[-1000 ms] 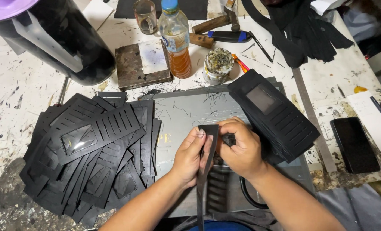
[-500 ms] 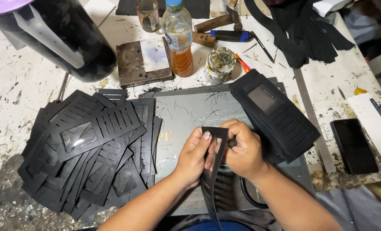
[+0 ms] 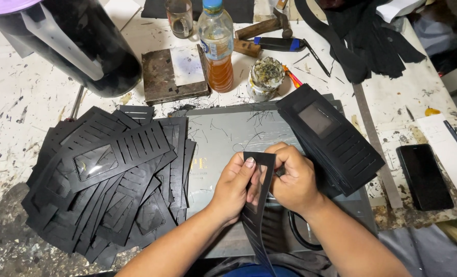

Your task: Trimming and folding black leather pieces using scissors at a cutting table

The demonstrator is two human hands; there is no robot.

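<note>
- Strip of thin black sheet material, the black cut piece (image 3: 259,205), stands nearly on edge, long and narrow, with a rectangular window cut out near its upper end; its lower end runs down out of view at the bottom edge.
- Left hand (image 3: 234,185) pinches the upper part of that piece from the left, thumb on the near face just beside the window.
- Right hand (image 3: 292,180) is closed against the piece from the right, fingers curled; what they grip behind it is hidden.
- The piece sits between the two hands, above the grey cutting mat (image 3: 223,136).
- Left of the mat lies a fanned pile of black slotted pieces (image 3: 110,179), each with slits and a window.
- Right of the hands a neat stack of black pieces (image 3: 331,138) rests tilted on the mat's edge.
- A black phone (image 3: 424,176) lies further right.
- Farther off stand a bottle of amber liquid (image 3: 217,46), a metal block (image 3: 173,74) and a dark jug (image 3: 69,41).
</note>
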